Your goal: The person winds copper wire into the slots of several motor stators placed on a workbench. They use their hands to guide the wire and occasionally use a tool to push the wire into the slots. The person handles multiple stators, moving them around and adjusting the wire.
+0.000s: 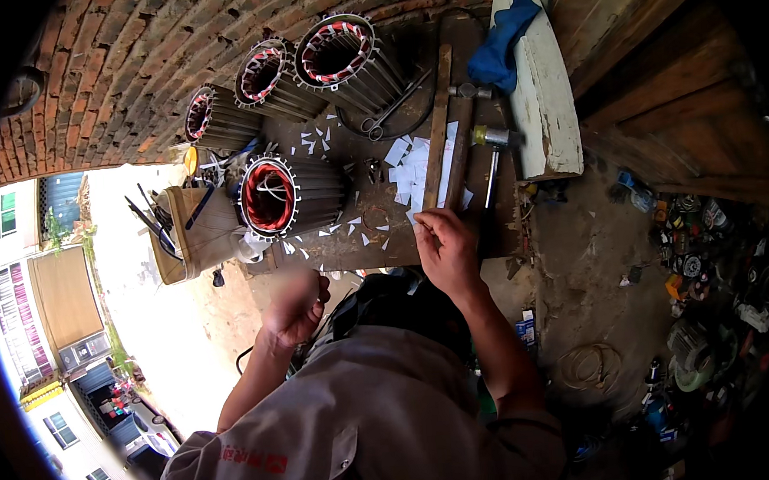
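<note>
Rough brick wall (pixel 217 40) is seen along the far side of a beat-up dark bench (pixel 507 220), and a long wooden strip (pixel 437 137) is laid across that, so everything's placed off the strip. At its near end, the right hand (pixel 448 241) is held with the forearm angled up from the lower right, thumb and fingertips drawn together right by the wood. Honestly, it can't be told whether the strip is gripped or just touched. Well to the left of the strip and nearer the body, the left hand (pixel 297 301) is raised, forearm angled up, fingers curled toward the palm. Part of it is blurred, so whether anything's held can't be told either.

White paper pieces (pixel 405 176) are piled mostly just left of the strip. Right beside it, on the right, a darker bar (pixel 461 149) is laid, then a hammer (pixel 492 178) a little further over. Scissors (pixel 395 107) can be spotted left of its far half. Further left of the strip, a motor stator (pixel 317 196) is parked with red windings showing, and three more stators (pixel 367 71) are lined up toward the wall.
</note>
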{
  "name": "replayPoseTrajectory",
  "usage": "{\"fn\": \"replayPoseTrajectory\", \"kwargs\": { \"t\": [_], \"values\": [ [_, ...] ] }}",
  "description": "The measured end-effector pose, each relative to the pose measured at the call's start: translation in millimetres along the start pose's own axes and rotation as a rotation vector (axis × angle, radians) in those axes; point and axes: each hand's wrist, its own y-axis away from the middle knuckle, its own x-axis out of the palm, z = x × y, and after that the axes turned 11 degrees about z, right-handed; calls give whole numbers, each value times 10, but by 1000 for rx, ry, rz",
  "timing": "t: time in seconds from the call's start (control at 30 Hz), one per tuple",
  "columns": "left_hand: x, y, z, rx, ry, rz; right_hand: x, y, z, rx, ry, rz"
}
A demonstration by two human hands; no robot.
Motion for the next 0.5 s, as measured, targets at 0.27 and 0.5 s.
{"fn": "replayPoseTrajectory", "kwargs": {
  "t": [0.27,0.5],
  "values": [
    [-173,109,95,35,124,-9,85,-1387,-121,15,-135,-169],
    [190,-34,232,77,-17,-292,215,-1888,-74,-94,-69,-146]
  ]
}}
